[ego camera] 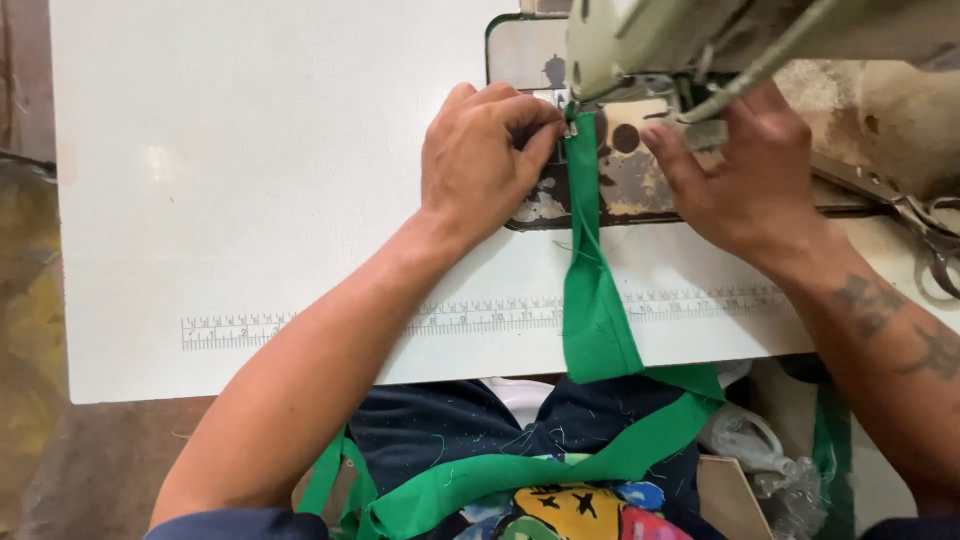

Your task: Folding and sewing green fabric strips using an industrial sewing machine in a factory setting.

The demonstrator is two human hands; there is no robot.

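At needle, far centre: green strip (pixel 596 300) under sewing machine (pixel 700 40)
left hand (pixel 485 160): fingers curled, pinching strip's left edge
right hand (pixel 745 170): fingers flat on machine bed, gripping nothing
near: strip trails off white table (pixel 250 200) into lap

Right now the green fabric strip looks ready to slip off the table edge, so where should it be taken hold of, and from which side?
Grip the flat green fabric strip on the white table, pinching both edges from the near side. There it lies smooth; the upper end is pinned under the sewing machine between the left hand and right hand.
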